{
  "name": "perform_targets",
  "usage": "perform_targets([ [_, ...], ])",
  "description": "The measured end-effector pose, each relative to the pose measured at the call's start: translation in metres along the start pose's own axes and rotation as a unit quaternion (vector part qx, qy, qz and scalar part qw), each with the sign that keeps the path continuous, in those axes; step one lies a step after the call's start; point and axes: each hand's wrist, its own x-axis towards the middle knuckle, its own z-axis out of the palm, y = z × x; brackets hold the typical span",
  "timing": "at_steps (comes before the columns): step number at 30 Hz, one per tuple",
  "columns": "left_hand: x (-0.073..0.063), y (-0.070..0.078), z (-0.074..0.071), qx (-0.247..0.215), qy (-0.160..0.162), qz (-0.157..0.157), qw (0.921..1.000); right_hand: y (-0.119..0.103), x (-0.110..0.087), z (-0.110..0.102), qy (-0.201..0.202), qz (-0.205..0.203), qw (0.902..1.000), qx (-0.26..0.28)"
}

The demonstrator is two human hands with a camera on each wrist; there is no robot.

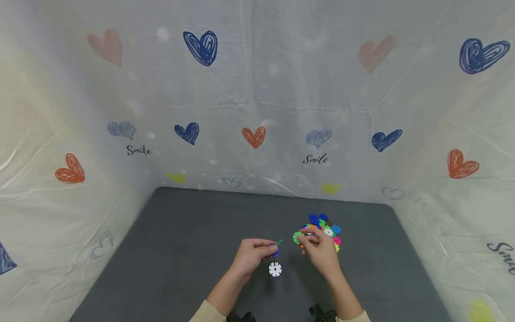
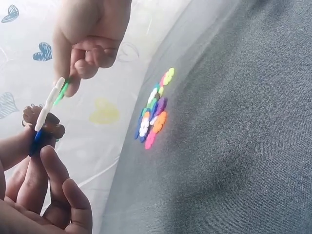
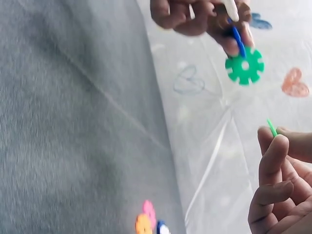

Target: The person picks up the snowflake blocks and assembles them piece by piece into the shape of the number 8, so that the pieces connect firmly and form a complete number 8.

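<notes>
Disc chain (image 1: 276,253) — near-vertical in the head view, white end (image 1: 272,269) lowest.

Light's pretty soft and even in the head view, with a warm yellowish tint on the left of the curtain (image 1: 36,103) and only faint shadows on the desk (image 1: 181,241). Wide lens stretches stuff near the edges, both wrist views look softer, and the left one's curtain is kinda washed out

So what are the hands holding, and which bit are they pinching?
The left hand pinches joined discs, seemingly by the blue disc; the right hand pinches a single light-green disc by its edge.
</notes>
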Motion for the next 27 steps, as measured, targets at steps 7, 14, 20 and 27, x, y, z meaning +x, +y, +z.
perform_targets([
  [7, 0.001, 0.001, -0.002, 0.004, 0.001, -0.005, 1.0000, -0.007, 0.001, 0.015, -0.026, -0.012, 0.9994, 0.022],
  [14, 0.001, 0.003, -0.002, 0.001, -0.005, -0.004, 1.0000, -0.007, 0.001, 0.021, -0.026, -0.024, 0.9989, 0.030],
  [20, 0.002, 0.003, -0.001, -0.002, -0.015, -0.004, 0.9999, -0.005, 0.002, 0.022, -0.031, -0.022, 0.9989, 0.028],
  [27, 0.002, 0.004, -0.002, 0.004, -0.033, -0.014, 0.9994, -0.015, -0.001, 0.016, -0.058, 0.002, 0.9980, 0.022],
])
